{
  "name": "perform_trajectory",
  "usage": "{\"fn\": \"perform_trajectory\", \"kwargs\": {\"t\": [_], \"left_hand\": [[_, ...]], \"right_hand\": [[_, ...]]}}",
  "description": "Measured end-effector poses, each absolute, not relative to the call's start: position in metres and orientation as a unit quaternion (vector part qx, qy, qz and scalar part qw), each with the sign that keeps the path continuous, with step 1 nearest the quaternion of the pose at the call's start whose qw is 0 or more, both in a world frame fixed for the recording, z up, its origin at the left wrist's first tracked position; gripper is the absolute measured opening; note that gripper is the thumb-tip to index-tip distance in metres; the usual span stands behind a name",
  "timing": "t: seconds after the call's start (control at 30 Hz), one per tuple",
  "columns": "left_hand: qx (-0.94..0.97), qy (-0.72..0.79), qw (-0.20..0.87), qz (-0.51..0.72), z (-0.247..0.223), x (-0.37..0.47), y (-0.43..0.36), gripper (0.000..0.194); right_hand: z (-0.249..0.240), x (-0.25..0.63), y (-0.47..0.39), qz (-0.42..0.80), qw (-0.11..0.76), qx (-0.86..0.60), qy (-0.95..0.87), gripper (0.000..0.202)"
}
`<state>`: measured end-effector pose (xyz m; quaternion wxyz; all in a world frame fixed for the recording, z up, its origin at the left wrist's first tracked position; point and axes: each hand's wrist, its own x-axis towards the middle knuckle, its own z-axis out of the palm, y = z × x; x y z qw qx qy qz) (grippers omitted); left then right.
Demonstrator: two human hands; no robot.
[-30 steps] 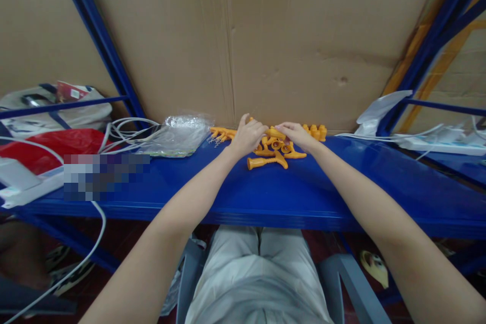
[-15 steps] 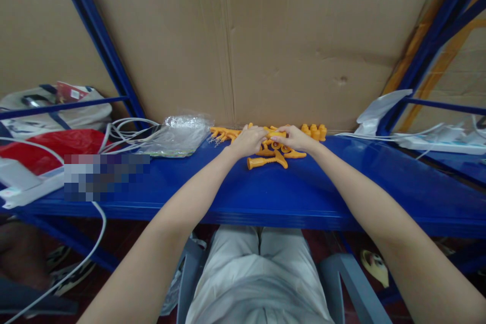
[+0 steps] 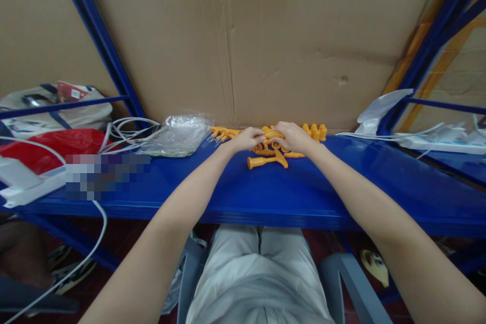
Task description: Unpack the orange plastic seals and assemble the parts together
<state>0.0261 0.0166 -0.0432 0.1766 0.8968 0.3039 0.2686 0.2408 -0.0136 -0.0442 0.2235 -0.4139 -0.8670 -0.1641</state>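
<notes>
Between my hands, above a pile of orange parts, is an orange plastic piece (image 3: pixel 272 135). My right hand (image 3: pixel 293 135) curls over it from the right with the thumb below. My left hand (image 3: pixel 249 138) pinches its left end; the fingertips are partly hidden. Just in front lies an orange handle-like part (image 3: pixel 266 161) with a forked right end. Other orange parts (image 3: pixel 265 151) with round rings lie under the hands. A branched orange piece (image 3: pixel 224 133) rests to the left, and knobbed orange pieces (image 3: pixel 314 132) stand together to the right.
The blue table (image 3: pixel 243 197) backs onto a cardboard panel (image 3: pixel 284 50). At the left are a clear plastic bag (image 3: pixel 178 136), white cables (image 3: pixel 129 126), a red bag (image 3: pixel 56 147) and a white power strip (image 3: pixel 41 182). Another power strip (image 3: pixel 444 143) lies right, beyond a blue post (image 3: pixel 410 71).
My right hand has turned further over the orange piece, its back now more upward. My left hand has drawn slightly down, with the fingers less spread across the parts.
</notes>
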Motion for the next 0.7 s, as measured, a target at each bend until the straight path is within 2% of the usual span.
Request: {"fn": "perform_trajectory", "kwargs": {"t": [0.27,0.43,0.53,0.7], "left_hand": [[0.815,0.374,0.361,0.257,-0.035,0.018,0.006,0.017],[0.792,0.356,0.449,0.209,-0.033,0.009,0.006,0.031],[0.793,0.337,0.473,0.182,-0.031,0.007,0.006,0.037],[0.806,0.324,0.464,0.175,-0.026,0.01,0.003,0.036]], "right_hand": [[-0.05,0.237,-0.01,-0.173,0.212,-0.372,-0.887,0.024],[-0.047,0.236,-0.012,-0.234,0.207,-0.321,-0.894,0.022],[-0.044,0.239,-0.013,-0.283,0.215,-0.302,-0.884,0.024],[-0.042,0.245,-0.014,-0.325,0.241,-0.279,-0.871,0.029]]}}
